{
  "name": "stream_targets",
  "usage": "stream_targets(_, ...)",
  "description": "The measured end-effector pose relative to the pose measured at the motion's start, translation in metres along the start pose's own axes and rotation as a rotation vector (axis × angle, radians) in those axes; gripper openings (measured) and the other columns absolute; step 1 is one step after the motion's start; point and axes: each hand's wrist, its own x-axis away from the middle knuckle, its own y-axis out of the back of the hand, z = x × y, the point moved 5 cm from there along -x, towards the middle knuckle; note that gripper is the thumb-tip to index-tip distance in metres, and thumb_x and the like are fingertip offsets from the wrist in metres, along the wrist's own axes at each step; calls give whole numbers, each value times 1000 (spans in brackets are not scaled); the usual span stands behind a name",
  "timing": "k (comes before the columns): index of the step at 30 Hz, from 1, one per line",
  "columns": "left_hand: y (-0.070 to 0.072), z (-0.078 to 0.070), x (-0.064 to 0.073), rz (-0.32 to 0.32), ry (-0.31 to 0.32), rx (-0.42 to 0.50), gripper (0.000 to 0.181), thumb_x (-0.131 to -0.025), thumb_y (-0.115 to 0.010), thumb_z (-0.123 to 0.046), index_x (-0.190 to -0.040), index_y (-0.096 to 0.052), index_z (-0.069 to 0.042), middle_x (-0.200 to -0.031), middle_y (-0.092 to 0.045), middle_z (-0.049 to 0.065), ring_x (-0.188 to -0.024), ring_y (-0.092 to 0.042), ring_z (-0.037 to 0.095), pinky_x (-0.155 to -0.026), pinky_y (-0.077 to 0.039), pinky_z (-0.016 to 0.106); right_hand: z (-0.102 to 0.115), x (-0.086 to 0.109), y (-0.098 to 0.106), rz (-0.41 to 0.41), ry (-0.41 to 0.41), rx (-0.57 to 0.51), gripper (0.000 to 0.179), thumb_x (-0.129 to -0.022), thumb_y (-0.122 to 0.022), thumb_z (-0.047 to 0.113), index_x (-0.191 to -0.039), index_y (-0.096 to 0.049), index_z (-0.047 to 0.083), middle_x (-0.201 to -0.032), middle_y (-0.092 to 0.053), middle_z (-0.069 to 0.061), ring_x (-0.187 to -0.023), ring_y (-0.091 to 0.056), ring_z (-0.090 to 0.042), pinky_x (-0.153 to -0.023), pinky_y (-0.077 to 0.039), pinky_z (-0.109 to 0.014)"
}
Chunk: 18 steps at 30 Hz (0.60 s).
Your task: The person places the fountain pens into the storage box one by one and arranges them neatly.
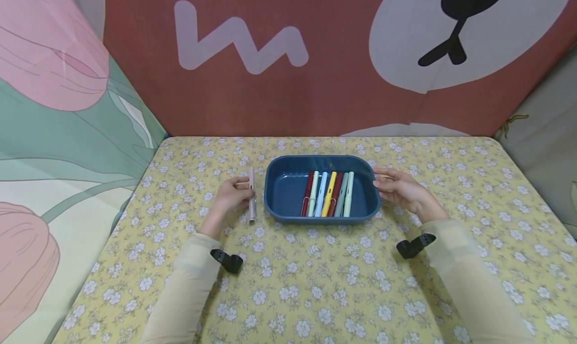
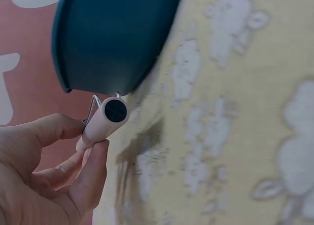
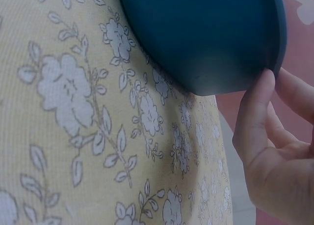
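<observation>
My left hand (image 1: pixel 232 196) pinches a pale pink pen (image 1: pixel 252 211) between thumb and fingers, just left of a dark blue tray (image 1: pixel 285 190). In the left wrist view, the pen (image 2: pixel 102 123) shows its round black end and a bent wire clip. At the tray's right end, my right hand (image 1: pixel 401 190) has its thumb and index finger on the rim. The right wrist view puts that thumb against the outer wall of the tray (image 3: pixel 211 43), close below the rim. Inside the tray, several pens (image 1: pixel 331 194) lie side by side: dark red, pale green, light blue, yellow and grey-green.
A yellow cloth with white flowers covers the table (image 1: pixel 293 284). Behind it stands a reddish-brown printed backdrop (image 1: pixel 324 98), and a flower-print cloth (image 1: pixel 54 143) hangs at the left. The pens occupy the tray's middle and right; its left part shows bare floor.
</observation>
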Motion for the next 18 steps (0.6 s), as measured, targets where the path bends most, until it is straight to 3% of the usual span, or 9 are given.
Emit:
stream_targets(6, 9, -9, 4, -23, -25, 5, 54, -92, -57, -6, -143, -41, -4, -134, -52, 21, -97, -62, 18, -89, -58, 34, 0, 1, 0, 3, 0, 10, 58, -96, -58, 15, -146, -29, 10, -92, -64, 14, -78, -63, 0, -72, -55, -14)
stream_targets(12, 15, -17, 8, -63, -30, 91, 55, -91, -56, -4, -143, -41, -6, -127, -52, 15, -88, -60, 12, -87, -58, 31, 1, 1, 0, 1, -5, 4, 58, -96, -58, 15, -146, -29, 10, -92, -64, 14, -79, -63, 1, -73, -55, -14)
stream_targets(18, 16, -22, 11, -101, -50, 128, 55, -90, -56, -3, -143, -42, -7, -117, -52, 8, -91, -59, 13, -93, -56, 34, 2, 2, -1, 2, -6, -10, 53, -96, -58, 14, -143, -32, 12, -90, -65, 13, -78, -64, 0, -72, -55, -14)
